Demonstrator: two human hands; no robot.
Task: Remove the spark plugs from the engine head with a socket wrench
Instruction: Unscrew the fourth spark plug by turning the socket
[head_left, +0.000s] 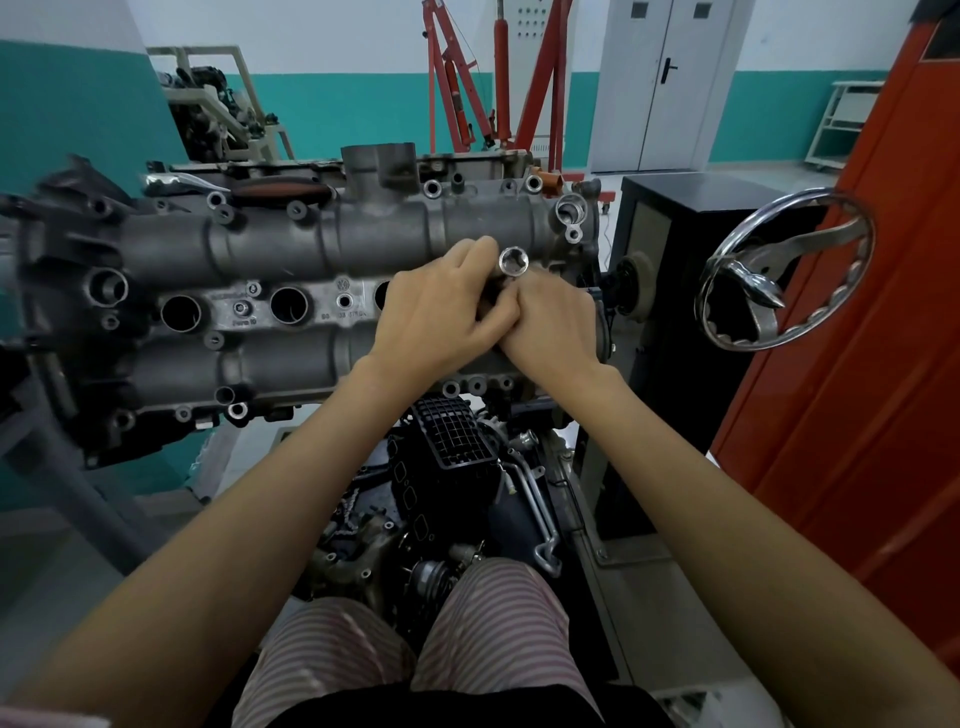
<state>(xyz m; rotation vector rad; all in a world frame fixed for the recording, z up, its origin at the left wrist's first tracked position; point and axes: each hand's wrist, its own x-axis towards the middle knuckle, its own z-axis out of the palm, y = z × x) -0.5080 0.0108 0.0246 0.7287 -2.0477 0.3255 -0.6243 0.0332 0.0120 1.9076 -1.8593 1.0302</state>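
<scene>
A grey cast-metal engine head (311, 244) lies across the view on a stand, with two open round spark plug wells (181, 313) showing at its left and part of a third beside the hands. One left hand (441, 306) and one right hand (553, 317) meet over its right end, fingers curled together around one shiny chrome socket (514, 260), its open end up. One chrome handwheel (787, 270) stands at right.
</scene>
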